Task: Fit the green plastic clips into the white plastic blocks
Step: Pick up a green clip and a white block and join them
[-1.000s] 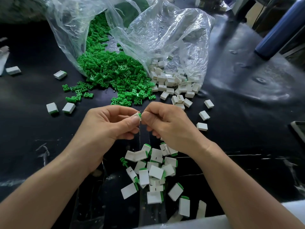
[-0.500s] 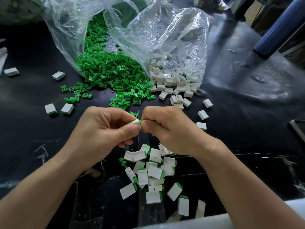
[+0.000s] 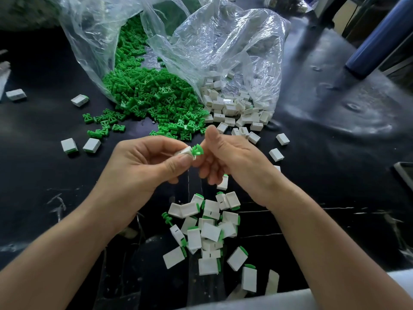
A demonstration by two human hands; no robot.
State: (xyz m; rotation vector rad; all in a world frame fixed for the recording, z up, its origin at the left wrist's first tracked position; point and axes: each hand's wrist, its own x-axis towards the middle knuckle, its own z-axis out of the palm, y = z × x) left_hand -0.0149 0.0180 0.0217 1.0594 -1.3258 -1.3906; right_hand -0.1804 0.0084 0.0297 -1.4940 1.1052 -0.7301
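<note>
My left hand (image 3: 147,166) pinches a white plastic block (image 3: 185,151) between thumb and forefinger. A green clip (image 3: 197,150) sticks out of the block's right end. My right hand (image 3: 234,162) is beside it, thumb lifted and fingers loosely curled, its forefinger close to the clip. Loose green clips (image 3: 152,97) spill from a clear bag (image 3: 93,41) at the back. White blocks (image 3: 232,106) spill from a second clear bag (image 3: 234,41) to the right. Below my hands lies a heap of blocks with green clips fitted (image 3: 210,231).
Single white blocks lie on the black table at the left (image 3: 69,145) and right (image 3: 276,154). A blue cylinder (image 3: 377,41) stands at the back right. A dark flat device (image 3: 405,173) pokes in at the right edge. A pale strip (image 3: 268,300) runs along the near edge.
Both hands were pinched together on the block. Now my right thumb has lifted off and the fingers have loosened, and the green clip shows at the block's end.
</note>
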